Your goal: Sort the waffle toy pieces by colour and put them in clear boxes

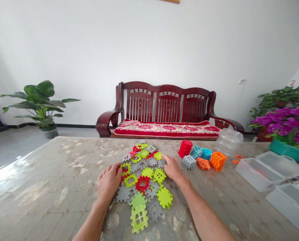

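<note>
Plastic tiles spread between left fingers and right fingers.

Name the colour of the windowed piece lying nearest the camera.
The windowed piece is bright yellow-green; it shows best in the head view.

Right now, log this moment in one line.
left hand: at left edge of tile spread | right hand: at right edge, by lime tile | knobbly clusters: right of tile spread | clear boxes: farther right
</note>
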The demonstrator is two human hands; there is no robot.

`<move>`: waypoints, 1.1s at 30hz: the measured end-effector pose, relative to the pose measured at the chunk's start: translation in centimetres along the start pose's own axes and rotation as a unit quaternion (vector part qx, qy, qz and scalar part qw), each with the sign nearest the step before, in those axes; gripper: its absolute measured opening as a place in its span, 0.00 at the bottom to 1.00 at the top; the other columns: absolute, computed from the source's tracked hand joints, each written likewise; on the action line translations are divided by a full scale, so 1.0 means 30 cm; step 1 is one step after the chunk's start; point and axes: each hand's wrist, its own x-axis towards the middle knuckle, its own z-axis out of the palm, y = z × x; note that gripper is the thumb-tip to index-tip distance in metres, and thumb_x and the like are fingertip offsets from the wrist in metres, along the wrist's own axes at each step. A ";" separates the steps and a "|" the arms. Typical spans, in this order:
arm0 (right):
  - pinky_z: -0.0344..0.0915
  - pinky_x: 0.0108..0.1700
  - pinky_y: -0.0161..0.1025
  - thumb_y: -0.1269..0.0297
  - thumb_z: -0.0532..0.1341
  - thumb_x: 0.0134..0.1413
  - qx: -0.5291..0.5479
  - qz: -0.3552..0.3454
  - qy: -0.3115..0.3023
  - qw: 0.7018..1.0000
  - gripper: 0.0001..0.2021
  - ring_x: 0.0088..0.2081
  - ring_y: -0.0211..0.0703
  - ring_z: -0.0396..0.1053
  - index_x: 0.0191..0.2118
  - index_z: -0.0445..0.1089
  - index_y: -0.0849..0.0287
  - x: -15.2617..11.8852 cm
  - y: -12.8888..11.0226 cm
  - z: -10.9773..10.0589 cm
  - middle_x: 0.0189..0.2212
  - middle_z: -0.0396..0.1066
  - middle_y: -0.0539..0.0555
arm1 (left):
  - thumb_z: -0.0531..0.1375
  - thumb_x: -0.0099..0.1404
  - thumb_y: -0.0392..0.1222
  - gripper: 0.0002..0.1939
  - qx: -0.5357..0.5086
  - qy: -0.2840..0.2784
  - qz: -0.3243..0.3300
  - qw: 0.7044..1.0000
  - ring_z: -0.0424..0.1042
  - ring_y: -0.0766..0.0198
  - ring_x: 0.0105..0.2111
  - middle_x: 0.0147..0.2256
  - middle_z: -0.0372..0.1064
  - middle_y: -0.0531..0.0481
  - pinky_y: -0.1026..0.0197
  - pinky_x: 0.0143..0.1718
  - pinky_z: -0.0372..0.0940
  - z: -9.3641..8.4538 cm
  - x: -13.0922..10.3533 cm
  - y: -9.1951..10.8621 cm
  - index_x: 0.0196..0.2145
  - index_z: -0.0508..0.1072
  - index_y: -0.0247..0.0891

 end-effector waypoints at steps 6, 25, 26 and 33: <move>0.55 0.60 0.37 0.77 0.55 0.46 -0.066 -0.046 -0.039 0.996 0.30 0.57 0.44 0.64 0.58 0.68 0.55 -0.033 0.022 -0.031 0.56 0.70 0.53 | 0.47 0.69 0.47 0.20 0.003 0.005 0.000 1.000 0.67 0.52 0.53 0.52 0.72 0.47 0.48 0.58 0.54 -0.001 0.000 0.003 0.53 0.72 0.48; 0.56 0.56 0.41 0.61 0.61 0.54 -0.167 -0.002 0.053 0.985 0.24 0.52 0.50 0.66 0.57 0.67 0.58 -0.081 -0.014 -0.056 0.49 0.73 0.58 | 0.46 0.69 0.47 0.20 0.002 0.003 -0.002 1.000 0.67 0.52 0.54 0.52 0.72 0.47 0.48 0.58 0.54 -0.003 -0.003 0.004 0.53 0.72 0.48; 0.56 0.56 0.41 0.60 0.60 0.55 -0.171 0.010 0.071 0.983 0.24 0.52 0.50 0.66 0.57 0.66 0.59 -0.088 -0.013 -0.062 0.50 0.73 0.58 | 0.46 0.69 0.47 0.20 0.002 0.004 -0.002 1.000 0.67 0.52 0.54 0.52 0.72 0.47 0.48 0.58 0.54 -0.003 -0.002 0.003 0.53 0.72 0.48; 0.60 0.50 0.44 0.60 0.59 0.56 -0.226 0.103 0.096 0.964 0.25 0.49 0.53 0.69 0.59 0.63 0.60 -0.143 0.004 -0.104 0.48 0.74 0.62 | 0.47 0.69 0.47 0.20 0.007 0.016 0.003 1.000 0.69 0.53 0.52 0.51 0.73 0.47 0.50 0.56 0.56 0.001 -0.001 0.000 0.51 0.73 0.49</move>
